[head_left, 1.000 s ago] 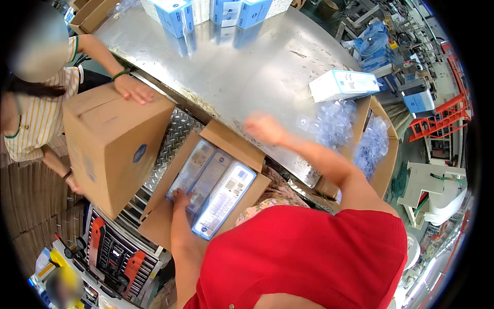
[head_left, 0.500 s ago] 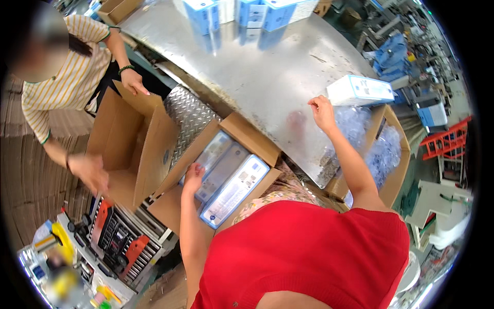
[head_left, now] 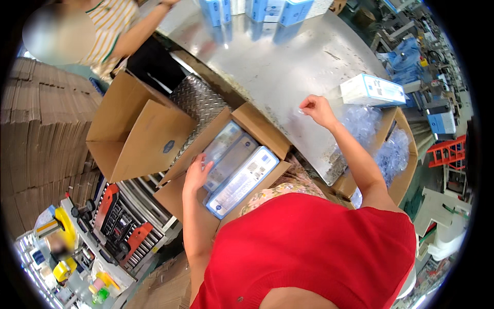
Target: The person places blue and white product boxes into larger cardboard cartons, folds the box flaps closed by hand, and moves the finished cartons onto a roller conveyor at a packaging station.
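My left hand point(head_left: 197, 174) is open over the side of an open cardboard carton point(head_left: 256, 129), its fingertips next to the packed boxes. A white-and-blue box point(head_left: 243, 183) with printed labels lies in the carton on the near side. Beside it are more slim boxes point(head_left: 225, 154), in grey and blue. Above the metal table point(head_left: 288, 67), my right hand point(head_left: 318, 111) is closed in a pinch. Something small and pale shows at its fingertips, too small to name.
Clear plastic air cushions point(head_left: 393, 154) fill a carton at the right. A white-and-blue box point(head_left: 373, 90) lies behind them; several more point(head_left: 265, 10) stand at the far table edge. At the left are another open carton point(head_left: 149, 136), a roller conveyor point(head_left: 136, 247), flattened cardboard stacks point(head_left: 46, 113) and a co-worker's arm point(head_left: 141, 31).
The co-worker has let go of the open carton at the left and reaches toward the far table. My left hand has opened slightly at the boxes. My right hand stays above the table.
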Motion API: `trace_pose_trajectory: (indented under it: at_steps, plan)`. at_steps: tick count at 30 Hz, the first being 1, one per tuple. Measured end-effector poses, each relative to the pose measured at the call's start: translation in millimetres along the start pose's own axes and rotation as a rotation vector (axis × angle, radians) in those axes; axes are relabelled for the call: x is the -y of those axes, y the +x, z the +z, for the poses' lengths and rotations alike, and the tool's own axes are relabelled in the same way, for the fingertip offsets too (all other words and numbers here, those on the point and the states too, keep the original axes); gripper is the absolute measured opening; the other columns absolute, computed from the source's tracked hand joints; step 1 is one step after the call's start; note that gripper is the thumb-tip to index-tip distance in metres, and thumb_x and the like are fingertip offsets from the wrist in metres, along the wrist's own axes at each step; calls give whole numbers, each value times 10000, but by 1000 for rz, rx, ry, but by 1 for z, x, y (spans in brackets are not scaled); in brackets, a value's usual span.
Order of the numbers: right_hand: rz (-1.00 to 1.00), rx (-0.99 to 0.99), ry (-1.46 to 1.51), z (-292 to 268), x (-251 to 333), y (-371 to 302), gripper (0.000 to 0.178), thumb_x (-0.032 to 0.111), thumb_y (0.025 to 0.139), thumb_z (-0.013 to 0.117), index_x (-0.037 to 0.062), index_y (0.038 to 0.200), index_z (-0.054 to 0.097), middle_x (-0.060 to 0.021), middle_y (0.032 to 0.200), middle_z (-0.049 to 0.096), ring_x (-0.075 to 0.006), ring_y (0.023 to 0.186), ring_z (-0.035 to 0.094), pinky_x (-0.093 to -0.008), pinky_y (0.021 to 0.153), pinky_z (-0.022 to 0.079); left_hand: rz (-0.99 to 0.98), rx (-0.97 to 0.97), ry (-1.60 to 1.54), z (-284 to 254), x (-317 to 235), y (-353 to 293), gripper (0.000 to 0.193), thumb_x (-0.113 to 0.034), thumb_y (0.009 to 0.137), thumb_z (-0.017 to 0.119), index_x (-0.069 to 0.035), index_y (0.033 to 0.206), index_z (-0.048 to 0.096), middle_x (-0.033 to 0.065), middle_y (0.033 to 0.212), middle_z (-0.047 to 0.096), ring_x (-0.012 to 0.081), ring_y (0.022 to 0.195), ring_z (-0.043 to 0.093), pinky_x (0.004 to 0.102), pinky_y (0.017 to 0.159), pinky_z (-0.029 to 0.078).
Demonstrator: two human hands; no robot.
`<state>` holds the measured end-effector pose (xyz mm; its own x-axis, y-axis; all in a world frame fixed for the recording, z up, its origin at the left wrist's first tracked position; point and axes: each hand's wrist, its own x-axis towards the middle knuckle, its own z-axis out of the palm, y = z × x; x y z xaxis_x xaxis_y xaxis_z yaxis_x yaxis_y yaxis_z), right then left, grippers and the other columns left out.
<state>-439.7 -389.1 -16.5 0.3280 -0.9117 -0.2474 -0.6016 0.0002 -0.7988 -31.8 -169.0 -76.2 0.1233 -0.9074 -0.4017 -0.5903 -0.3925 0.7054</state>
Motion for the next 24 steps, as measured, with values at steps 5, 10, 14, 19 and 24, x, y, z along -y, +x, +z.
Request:
trace_pose_trajectory:
  at_steps: [5,10,14,19,24]
  plan:
    - [-417,445,170,81,79,0,233,13,778,635,19,1010,641,-94,902,642,-172,799,645,-291,723,522,29,-6,-12,-19,-53,13,398,-234,879,617,-1,1188,523,210,1131,605,326,989,613,399,833,484]
    - [-554,427,-152,35,82,80,324,15,750,648,74,1067,613,-120,1061,598,-262,910,621,-363,776,511,160,28,82,-21,-93,24,411,-239,869,629,-17,1188,496,197,1150,589,346,1020,597,421,853,479]
    - [-680,-229,-687,-81,28,221,387,-18,688,578,66,1065,608,-155,1054,593,-352,1016,539,-442,892,437,102,13,164,-18,-116,30,421,-233,848,658,-11,1175,514,205,1124,590,335,999,604,403,827,490]
    - [-516,-478,-1085,-185,52,324,491,4,637,656,20,1118,558,-138,1120,571,-338,1080,521,-422,860,458,75,45,198,-11,-133,38,465,-285,860,636,-12,1212,502,208,1124,585,367,1036,572,410,871,464]
    - [-400,-33,-1220,-180,63,366,690,185,450,837,51,1077,583,-130,1108,614,-325,1034,581,-399,816,491,231,-50,159,-17,-187,56,405,-179,835,664,0,1167,515,191,1107,574,348,992,588,390,843,481]
